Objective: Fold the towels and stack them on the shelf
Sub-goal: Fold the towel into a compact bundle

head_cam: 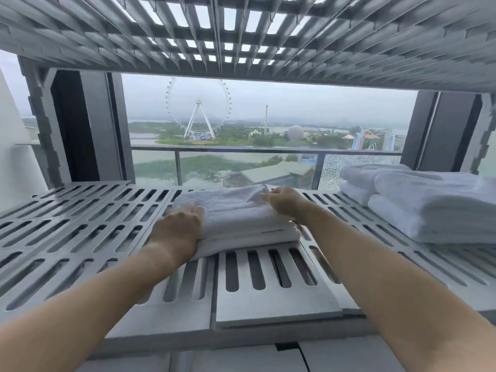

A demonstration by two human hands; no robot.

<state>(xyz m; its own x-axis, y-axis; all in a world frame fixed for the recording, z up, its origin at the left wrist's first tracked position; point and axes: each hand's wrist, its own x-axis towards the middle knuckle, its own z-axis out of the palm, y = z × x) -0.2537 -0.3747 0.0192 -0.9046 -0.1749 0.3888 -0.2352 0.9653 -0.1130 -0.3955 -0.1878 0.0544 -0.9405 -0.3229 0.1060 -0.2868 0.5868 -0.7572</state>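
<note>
A small stack of folded white towels (236, 218) lies in the middle of the grey slotted shelf (80, 218). My left hand (178, 230) presses against the stack's left front side, fingers wrapped on the edge. My right hand (284, 201) rests on the stack's far right top corner, fingers pinching a fold of the top towel. A second, taller pile of folded white towels (418, 202) sits on the same shelf at the right.
Another slotted shelf (241, 36) runs low overhead. Dark uprights (77, 124) stand at the back left and back right. Behind the shelf is a window with a balcony railing (241, 150). The shelf's left half carries nothing.
</note>
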